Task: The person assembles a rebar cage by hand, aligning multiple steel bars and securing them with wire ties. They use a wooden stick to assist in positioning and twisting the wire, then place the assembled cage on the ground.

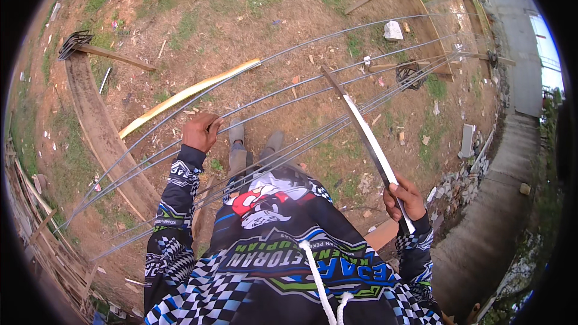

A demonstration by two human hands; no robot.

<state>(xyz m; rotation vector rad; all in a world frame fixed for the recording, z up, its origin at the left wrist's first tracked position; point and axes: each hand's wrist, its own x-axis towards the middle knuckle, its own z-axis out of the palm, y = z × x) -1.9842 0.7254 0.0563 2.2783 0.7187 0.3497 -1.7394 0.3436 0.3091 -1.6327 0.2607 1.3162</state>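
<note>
Gripping one long steel rod [283, 93] from the bundle lying across the dirt, the left hand [200, 132] has its fingers curled tight around it. Right hand [404, 200] is wrapped shut on a flat metal bar [361, 129] angled over the rods. Shoes [256, 141] stand just beneath. Risk: the springy rod whipping loose, or the bar snagging neighbouring rods.

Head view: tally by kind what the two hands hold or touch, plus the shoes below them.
Long steel rods crossing in front of the person, one under the left hand: 6, as far as the bundle lets me separate them
Flat metal bar in the right hand: 1
Grey shoes: 2
Total: 9
</note>
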